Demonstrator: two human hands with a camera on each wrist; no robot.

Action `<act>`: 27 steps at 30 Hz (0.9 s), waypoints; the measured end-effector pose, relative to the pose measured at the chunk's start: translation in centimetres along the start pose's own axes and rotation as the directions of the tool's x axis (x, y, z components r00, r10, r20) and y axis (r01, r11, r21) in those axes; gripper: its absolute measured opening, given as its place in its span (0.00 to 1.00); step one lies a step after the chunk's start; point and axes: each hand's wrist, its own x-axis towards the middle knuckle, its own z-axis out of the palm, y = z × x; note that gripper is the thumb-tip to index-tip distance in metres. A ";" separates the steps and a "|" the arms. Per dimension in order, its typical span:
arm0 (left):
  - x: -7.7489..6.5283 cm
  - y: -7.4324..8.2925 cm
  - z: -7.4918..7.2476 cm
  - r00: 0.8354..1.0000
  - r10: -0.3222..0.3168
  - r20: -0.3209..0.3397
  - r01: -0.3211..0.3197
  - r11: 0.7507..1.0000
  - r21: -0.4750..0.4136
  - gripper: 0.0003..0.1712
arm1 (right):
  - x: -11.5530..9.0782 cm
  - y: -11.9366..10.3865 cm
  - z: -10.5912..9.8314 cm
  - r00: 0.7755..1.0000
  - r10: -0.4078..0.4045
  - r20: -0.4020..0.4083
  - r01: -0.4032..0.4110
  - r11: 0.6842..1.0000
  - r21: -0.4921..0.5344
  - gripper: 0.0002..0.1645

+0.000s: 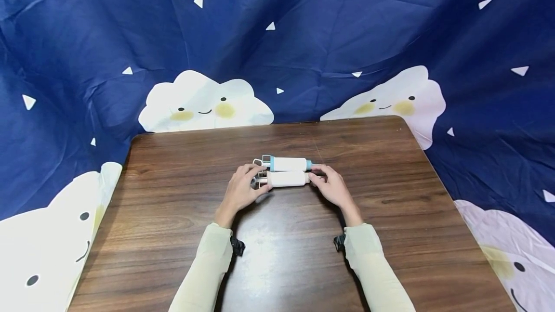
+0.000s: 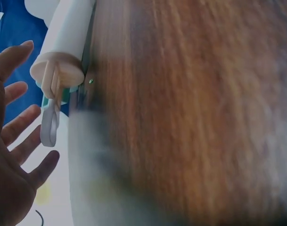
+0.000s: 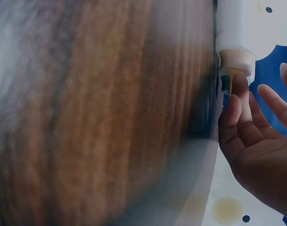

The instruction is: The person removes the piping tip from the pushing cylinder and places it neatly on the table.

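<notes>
Two white syringe-like tubes lie side by side across the table, each with loop handles at the left and a thin tip at the right. The nearer tube [image 1: 287, 178] has a beige collar; the farther tube [image 1: 289, 163] has blue end pieces. Around the handle end of the nearer one spreads my left hand [image 1: 241, 189], fingers apart and thumb near the collar. The left wrist view shows its pale handle [image 2: 50, 123] beside my spread fingers [image 2: 21, 125]. My right hand [image 1: 333, 187] pinches the nearer tube's narrow tip [image 3: 231, 84] between thumb and finger.
The brown wooden table [image 1: 390, 235] has a rounded back edge. Behind and beside it hangs a blue cloth [image 1: 303, 52] with white clouds and triangles. Dark straps [image 1: 237, 245] circle both wrists over pale sleeves.
</notes>
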 end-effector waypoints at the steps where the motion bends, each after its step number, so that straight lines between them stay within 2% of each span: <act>1: 0.0 0.0 0.1 1.000 -0.005 0.002 0.005 1.000 -0.005 0.35 | 0.1 0.1 0.0 1.000 -0.001 0.001 0.001 1.000 0.002 0.23; 11: -0.1 -0.4 1.3 0.999 -0.047 0.013 0.047 0.998 -0.030 0.35 | 0.5 0.8 0.7 0.997 0.010 0.072 -0.016 0.996 0.085 0.23; 15: 0.1 -0.5 1.7 0.999 -0.046 0.007 0.046 0.995 -0.083 0.34 | 0.6 0.9 1.0 0.995 0.012 0.104 -0.031 0.983 0.179 0.23; 19: 0.3 -0.4 1.9 0.998 -0.048 0.029 0.052 0.987 -0.150 0.33 | 0.7 1.0 1.1 0.993 0.007 0.115 -0.036 0.968 0.248 0.22; 22: 0.4 -0.4 2.0 0.998 -0.046 0.045 0.054 0.982 -0.179 0.32 | 0.8 1.2 1.3 0.994 0.010 0.111 -0.039 0.963 0.265 0.20; 27: 0.6 -0.6 2.1 0.999 -0.013 0.050 0.022 0.981 -0.194 0.32 | 0.9 1.3 1.4 0.994 0.018 0.105 -0.044 0.965 0.258 0.17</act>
